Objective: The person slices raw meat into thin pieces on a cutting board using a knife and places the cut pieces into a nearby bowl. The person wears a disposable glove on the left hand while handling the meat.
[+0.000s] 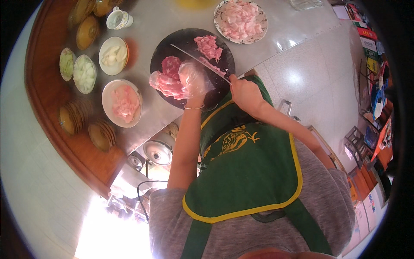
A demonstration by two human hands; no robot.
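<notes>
A round dark cutting board lies on the metal counter. My left hand, in a clear plastic glove, rests on a large piece of raw meat at the board's left; its fingertips are blurred. My bare right hand grips the handle end of a knife, whose long thin blade slants across the board, just right of the gloved hand. A thin strip of meat lies along the blade. Beyond it sits a small pile of cut meat.
Sliced pale meat fills a patterned plate at the top. Left stand a bowl of pinkish meat, a bowl of pale pieces, two smaller bowls of chopped vegetable, a cup and stacked amber dishes. The counter edge runs before me.
</notes>
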